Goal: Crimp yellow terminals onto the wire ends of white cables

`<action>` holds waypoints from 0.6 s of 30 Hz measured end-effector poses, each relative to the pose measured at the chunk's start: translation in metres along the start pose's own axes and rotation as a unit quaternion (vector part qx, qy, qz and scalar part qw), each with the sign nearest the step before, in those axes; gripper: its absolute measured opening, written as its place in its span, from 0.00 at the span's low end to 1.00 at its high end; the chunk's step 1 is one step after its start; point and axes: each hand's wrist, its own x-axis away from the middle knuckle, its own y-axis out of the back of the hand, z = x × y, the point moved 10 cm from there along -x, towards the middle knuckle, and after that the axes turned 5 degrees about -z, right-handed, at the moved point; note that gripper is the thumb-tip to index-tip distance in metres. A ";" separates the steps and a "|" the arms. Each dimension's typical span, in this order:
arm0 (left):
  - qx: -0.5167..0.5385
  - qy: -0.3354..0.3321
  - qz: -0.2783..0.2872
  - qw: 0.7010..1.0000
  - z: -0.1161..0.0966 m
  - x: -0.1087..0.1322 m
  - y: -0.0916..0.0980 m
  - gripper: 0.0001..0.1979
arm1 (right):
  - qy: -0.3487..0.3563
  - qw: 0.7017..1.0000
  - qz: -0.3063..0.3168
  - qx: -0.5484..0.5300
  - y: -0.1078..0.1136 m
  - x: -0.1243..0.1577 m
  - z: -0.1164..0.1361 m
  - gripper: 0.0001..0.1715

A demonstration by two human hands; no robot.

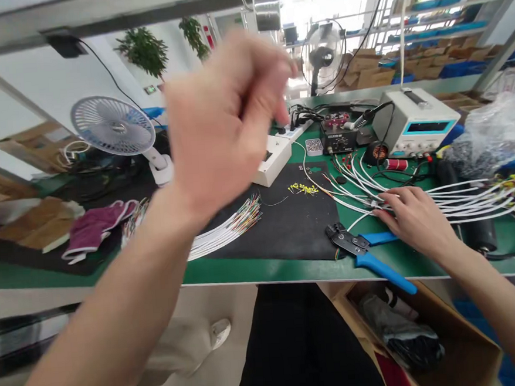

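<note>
My left hand is raised high above the bench, close to the camera, fingers curled into a loose fist and blurred by motion; whether it holds anything is hidden. My right hand rests low on the green bench top, fingers spread flat on a bundle of white cables with yellow-tipped ends. Blue-handled crimping pliers lie just left of that hand. A second bundle of white cables with coloured stripped ends lies on the black mat under my left forearm.
A small white desk fan stands at the left, a purple glove beside it. A white box, a soldering station and a power supply line the back. An open cardboard box sits below the bench edge.
</note>
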 end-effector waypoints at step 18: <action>0.000 0.267 0.263 0.927 0.116 0.175 -0.181 0.15 | 0.026 0.995 0.068 -0.072 0.003 0.071 0.080 0.23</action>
